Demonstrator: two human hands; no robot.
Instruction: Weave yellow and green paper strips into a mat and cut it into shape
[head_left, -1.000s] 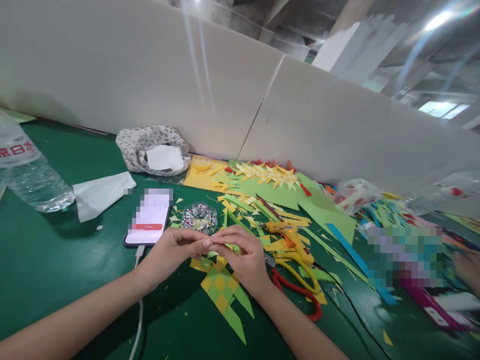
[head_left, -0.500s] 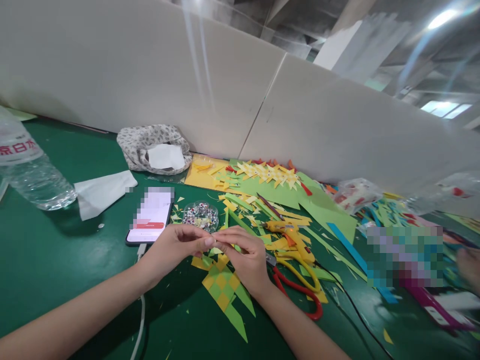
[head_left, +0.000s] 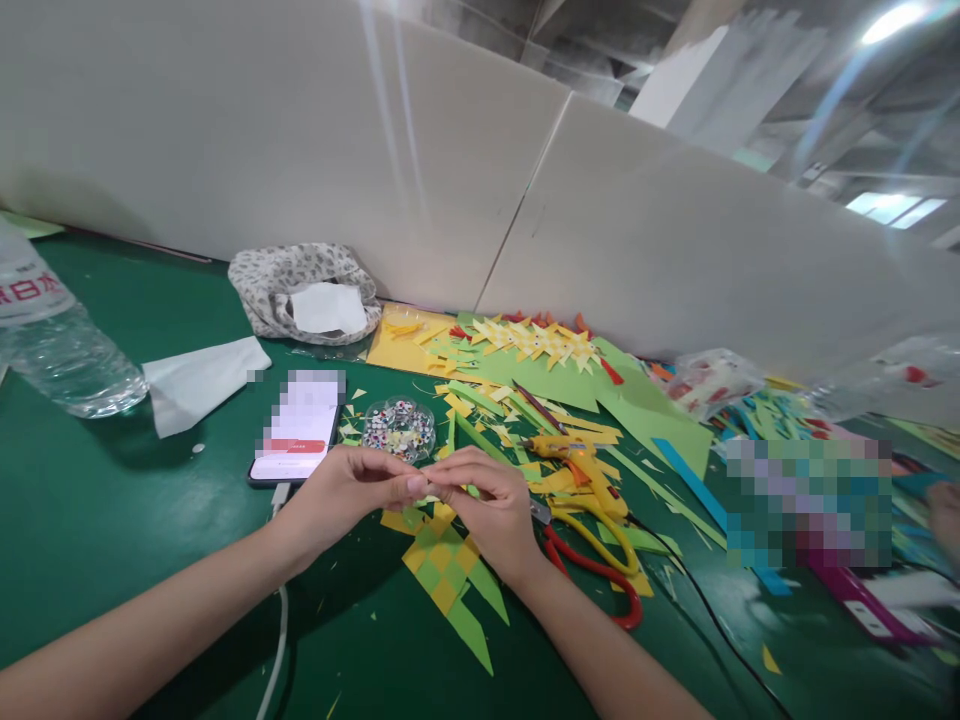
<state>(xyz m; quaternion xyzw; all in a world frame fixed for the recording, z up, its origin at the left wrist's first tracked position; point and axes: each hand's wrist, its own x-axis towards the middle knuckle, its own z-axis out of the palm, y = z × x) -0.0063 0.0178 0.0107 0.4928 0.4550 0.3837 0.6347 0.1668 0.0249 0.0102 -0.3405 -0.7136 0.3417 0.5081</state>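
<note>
My left hand and my right hand meet at the fingertips over the green table. Both are closed in a pinch, and whatever sits between the fingers is too small or hidden to make out. Below them lies a woven green and yellow paper piece with pointed strip ends, partly covered by my right hand. Just behind the hands is a clear round case of googly eyes. Red and yellow scissors lie beside my right hand, their blades partly hidden, and a yellow glue gun rests behind them.
A phone on a white cable lies left, near a tissue and a water bottle. Paper strips, a finished woven piece and a cloth bag lie along the partition. Another person's hand shows at far right.
My hands stay pinched together in nearly the same place. The view has shifted slightly. The other person's hand at the right edge has moved a little.
</note>
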